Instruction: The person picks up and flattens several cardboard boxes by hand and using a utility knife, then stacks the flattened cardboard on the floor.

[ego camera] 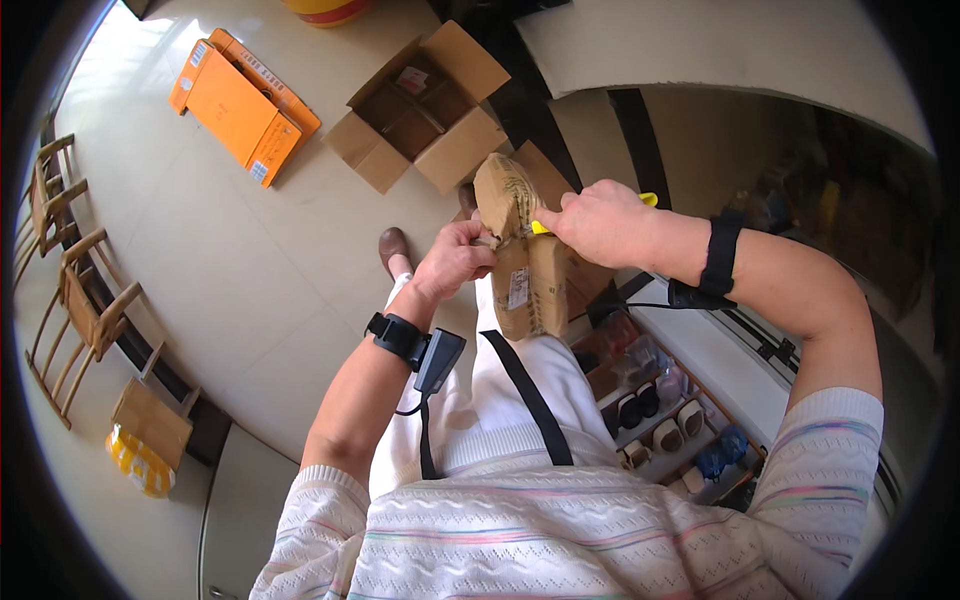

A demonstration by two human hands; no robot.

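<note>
A brown cardboard package (pixel 546 289), wrapped in clear printed tape, is propped upright in front of my legs. It bears a white label with writing, and its upper part bends away at a crease. My left hand (pixel 454 259) pinches the package's left edge at that crease. In my right hand (pixel 604 223) is a yellow-handled tool (pixel 540 227), probably a utility knife. Its yellow front end lies against the package at the crease, under my extended index finger, while the other end sticks out behind the fist. Any blade is hidden.
An open cardboard box (pixel 416 112) with dividers stands on the floor ahead. Flattened orange cartons (pixel 236 112) lie to its left. Wooden chairs (pixel 82 292) line the far left. A shoe rack (pixel 667 420) is close on my right, below a white ledge (pixel 720 337).
</note>
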